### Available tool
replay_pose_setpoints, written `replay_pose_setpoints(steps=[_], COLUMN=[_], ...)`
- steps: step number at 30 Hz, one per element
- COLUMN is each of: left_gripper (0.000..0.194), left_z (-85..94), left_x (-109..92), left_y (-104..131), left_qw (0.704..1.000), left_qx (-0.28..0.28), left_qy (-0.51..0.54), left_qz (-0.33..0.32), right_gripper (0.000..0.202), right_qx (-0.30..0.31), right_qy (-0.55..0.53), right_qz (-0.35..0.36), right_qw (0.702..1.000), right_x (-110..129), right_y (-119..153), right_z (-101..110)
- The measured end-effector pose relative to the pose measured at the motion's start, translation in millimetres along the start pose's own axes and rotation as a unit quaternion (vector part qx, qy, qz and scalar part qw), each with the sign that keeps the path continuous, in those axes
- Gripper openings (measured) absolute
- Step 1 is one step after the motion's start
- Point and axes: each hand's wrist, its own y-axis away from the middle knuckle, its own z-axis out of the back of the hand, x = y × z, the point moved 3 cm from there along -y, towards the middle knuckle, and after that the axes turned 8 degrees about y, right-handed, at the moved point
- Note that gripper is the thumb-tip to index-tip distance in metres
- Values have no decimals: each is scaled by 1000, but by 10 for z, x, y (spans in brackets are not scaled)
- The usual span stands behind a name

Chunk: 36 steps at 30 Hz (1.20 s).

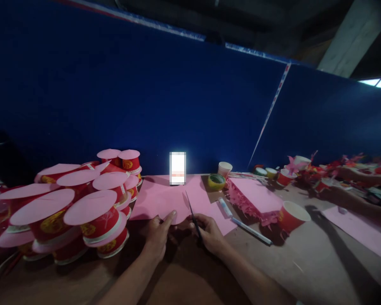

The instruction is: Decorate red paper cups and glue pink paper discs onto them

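Observation:
Near the middle of the table, my left hand (158, 234) pinches the near edge of a pink sheet of paper (158, 192), thumb on top. My right hand (206, 231) is closed round the handles of dark scissors (192, 213), whose blades point away from me over the paper. Beyond the hands, a bright phone screen (178, 168) stands upright at the back edge of the pink sheets. A green and yellow tape roll (216, 182) lies to the right, beside a pale paper cup (225, 168).
Red paper cups with pink discs (92, 207) are stacked at the left. On the right are fringed pink paper (257, 197), a marker (252, 232), a glue tube (225, 207) and a red cup (292, 217). Another person's arm (355, 203) reaches in at far right. A blue partition (146, 93) stands behind.

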Motion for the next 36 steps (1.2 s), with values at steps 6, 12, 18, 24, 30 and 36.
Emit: replay_pose_setpoints(steps=[6,12,18,24,30,36], left_gripper=[40,38,38,38,38,38], left_z=[-27,-14,-16,-18,3,13], left_x=[-37,-11,-16,-30,-1,1], left_y=[0,-21,-16,-22,-52,-72], left_qw=[999,999,999,998,998,998], left_qx=[11,8,20,13,4,7], left_qy=[26,30,49,62,62,67], left_qz=[-25,-22,-12,-14,-10,-10], right_gripper=[37,39,35,36,35,40], right_qx=[-2,-1,-9,2,0,1], right_qy=[16,15,24,3,11,6], right_qz=[-5,-12,2,-14,-17,-36], right_qw=[1000,1000,1000,1000,1000,999], right_x=[25,-12,6,1,10,-22], right_y=[7,5,4,4,10,8], right_z=[7,5,8,0,1,-6])
